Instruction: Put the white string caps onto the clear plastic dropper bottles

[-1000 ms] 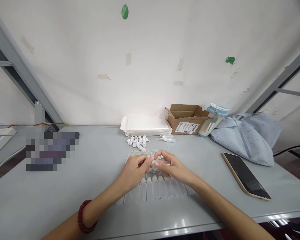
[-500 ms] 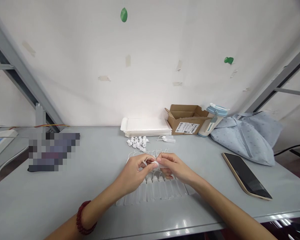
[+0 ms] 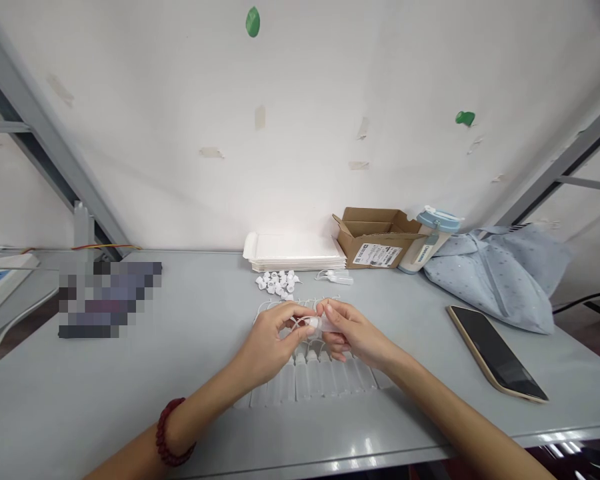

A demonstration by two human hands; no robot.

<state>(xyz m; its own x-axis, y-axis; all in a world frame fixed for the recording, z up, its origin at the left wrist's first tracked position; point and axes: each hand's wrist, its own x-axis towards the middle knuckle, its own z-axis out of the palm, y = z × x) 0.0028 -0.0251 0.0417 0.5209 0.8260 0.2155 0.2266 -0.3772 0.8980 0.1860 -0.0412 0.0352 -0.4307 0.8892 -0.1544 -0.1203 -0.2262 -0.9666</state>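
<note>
Above the middle of the table, my left hand (image 3: 273,340) pinches a white cap (image 3: 312,323) with a thin looped strap. The cap sits at the neck end of a small translucent plastic bottle (image 3: 329,325), which lies sideways in the closed fingers of my right hand (image 3: 360,337). Whether the cap is screwed tight cannot be seen. Below both hands lies a row of several similar bottles (image 3: 325,383) with white strapped caps; my hands hide part of it. Behind them is a loose pile of small white caps (image 3: 279,285).
Another small bottle (image 3: 341,279) lies behind, near a stack of white padded envelopes (image 3: 297,252). An open cardboard box (image 3: 380,247), a blue-lidded cup (image 3: 427,243) and a pale blue cloth bag (image 3: 495,280) stand at the back right. A phone (image 3: 497,353) lies at the right.
My right fingers have shifted slightly right, from the cap onto the bottle's body, so more of the bottle shows. My left hand keeps its pinch. The view has tilted slightly.
</note>
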